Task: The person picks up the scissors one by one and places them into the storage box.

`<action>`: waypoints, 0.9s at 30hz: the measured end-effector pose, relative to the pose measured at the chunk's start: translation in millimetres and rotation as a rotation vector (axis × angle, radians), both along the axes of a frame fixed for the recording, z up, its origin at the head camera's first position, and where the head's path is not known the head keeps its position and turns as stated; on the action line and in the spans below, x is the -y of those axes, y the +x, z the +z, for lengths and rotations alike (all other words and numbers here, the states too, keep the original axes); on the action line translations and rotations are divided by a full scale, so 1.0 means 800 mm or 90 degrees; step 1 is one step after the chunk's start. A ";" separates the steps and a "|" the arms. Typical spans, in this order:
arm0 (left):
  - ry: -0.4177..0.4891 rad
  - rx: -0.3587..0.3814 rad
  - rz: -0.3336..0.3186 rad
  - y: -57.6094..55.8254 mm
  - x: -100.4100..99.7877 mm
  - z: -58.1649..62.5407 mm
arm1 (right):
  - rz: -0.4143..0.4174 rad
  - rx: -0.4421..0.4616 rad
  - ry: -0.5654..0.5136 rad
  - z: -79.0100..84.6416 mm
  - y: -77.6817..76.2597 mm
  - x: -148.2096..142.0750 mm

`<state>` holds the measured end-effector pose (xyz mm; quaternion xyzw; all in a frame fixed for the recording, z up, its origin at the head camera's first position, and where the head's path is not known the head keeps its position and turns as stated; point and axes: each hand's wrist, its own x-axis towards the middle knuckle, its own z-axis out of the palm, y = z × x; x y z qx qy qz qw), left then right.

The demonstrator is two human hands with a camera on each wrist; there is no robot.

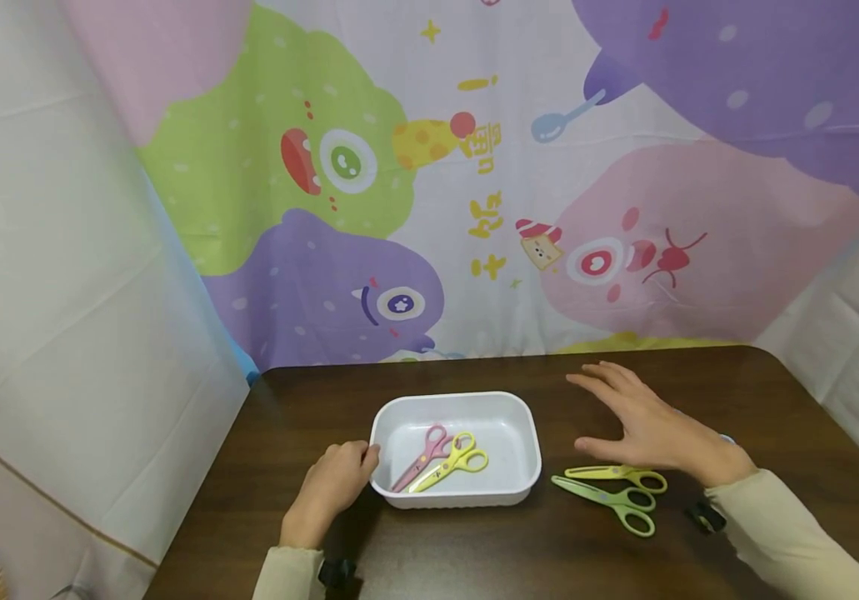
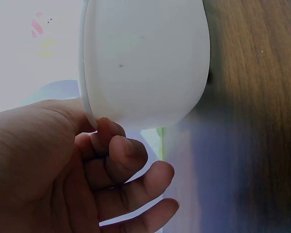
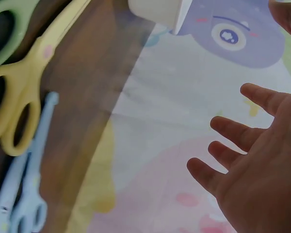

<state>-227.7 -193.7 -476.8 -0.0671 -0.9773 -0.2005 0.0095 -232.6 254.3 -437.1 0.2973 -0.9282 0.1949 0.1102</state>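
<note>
A person's left hand (image 2: 63, 170) pinches the rim (image 2: 82, 63) of a white tray (image 2: 150, 58), thumb reaching behind the edge, the other fingers (image 2: 131, 155) curled below. A small dark speck (image 2: 121, 65) marks the tray's outer side. Brown wood-grain tabletop (image 2: 262, 107) spans the right; a pale cloth (image 2: 43, 77) bearing pink and yellow prints glows at left.

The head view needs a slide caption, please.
Left hand grips a tray holding pink scissors and yellow scissors; the open right hand hovers near a second yellow pair and green scissors.
</note>
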 end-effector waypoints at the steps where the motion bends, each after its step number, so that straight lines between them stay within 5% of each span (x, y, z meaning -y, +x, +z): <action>1: 0.000 0.002 0.000 0.000 0.000 0.000 | -0.004 0.007 -0.002 -0.002 -0.001 -0.003; 13: -0.002 0.004 -0.004 0.000 0.000 0.002 | -0.047 0.095 -0.059 -0.011 0.004 -0.039; 27: -0.001 0.001 -0.006 -0.001 -0.001 0.000 | -0.110 0.125 -0.085 -0.039 -0.001 -0.092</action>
